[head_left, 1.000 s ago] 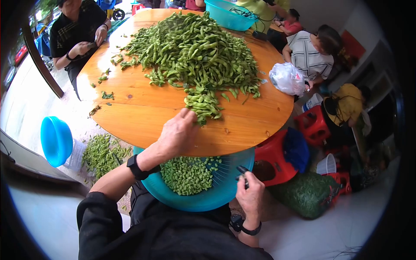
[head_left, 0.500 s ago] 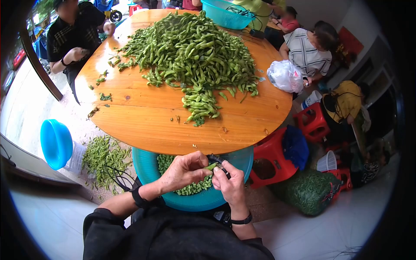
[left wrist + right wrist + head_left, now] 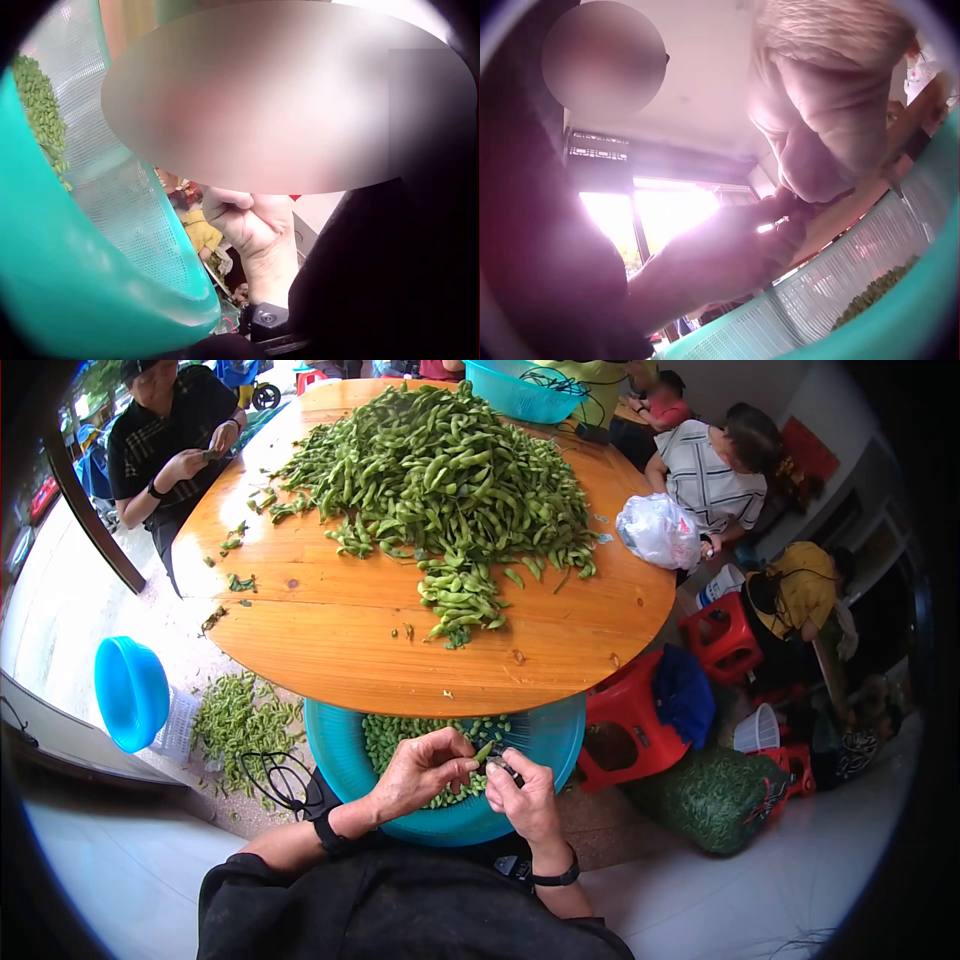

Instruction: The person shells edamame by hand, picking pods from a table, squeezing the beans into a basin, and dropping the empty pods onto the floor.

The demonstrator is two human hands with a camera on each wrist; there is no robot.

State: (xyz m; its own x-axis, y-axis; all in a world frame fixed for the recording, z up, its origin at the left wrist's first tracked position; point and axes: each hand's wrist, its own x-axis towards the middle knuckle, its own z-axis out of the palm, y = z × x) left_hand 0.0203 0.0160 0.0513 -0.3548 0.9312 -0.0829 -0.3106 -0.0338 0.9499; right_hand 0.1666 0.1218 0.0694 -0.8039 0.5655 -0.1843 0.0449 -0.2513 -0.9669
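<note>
A large pile of green bean pods (image 3: 440, 470) covers the far half of a round wooden table (image 3: 330, 650), with a small heap (image 3: 460, 600) pulled toward me. Under the near edge sits a teal mesh basket (image 3: 545, 740) with trimmed pods (image 3: 400, 735) inside. My left hand (image 3: 465, 763) pinches one pod (image 3: 484, 751) above the basket. Touching that pod's end, my right hand (image 3: 500, 772) grips a small dark cutting tool (image 3: 505, 765). The left wrist view shows the curled right hand (image 3: 251, 221) beside the basket wall (image 3: 112, 247). In the right wrist view both hands meet above the basket rim (image 3: 855, 300).
Other people sit around the table, one at the far left (image 3: 170, 430). A blue bowl (image 3: 130, 693) and spilled pods (image 3: 240, 720) lie on the floor at left. Red stools (image 3: 630, 720), a green sack (image 3: 705, 805) and a white bag (image 3: 658, 532) stand at right.
My left hand drew back from the small heap on the table with one pod and now meets the right hand over the basket. The right hand rose slightly toward it.
</note>
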